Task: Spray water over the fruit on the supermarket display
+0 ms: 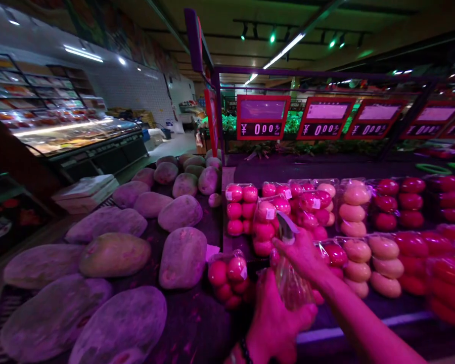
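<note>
- The right hand (299,255) wraps the neck of a clear spray bottle (291,283), fingers curled about the trigger head (286,227).
- The left hand (276,316) cups the bottle's lower body from below, fingers closed against it.
- The bottle sits tilted over the front edge of the produce stand (197,323), just in front of the wrapped tomato packs (265,222).
- Risk: the wet, smooth bottle may slip if either grip loosens; it would drop onto the loose tomato pack (229,278) beside it.
- Risk: the nozzle appears to point toward the packs, so spray may bead on film rather than reach produce.
- Risk: a forearm sweep may knock the stacked packs into the melons (182,255).
</note>
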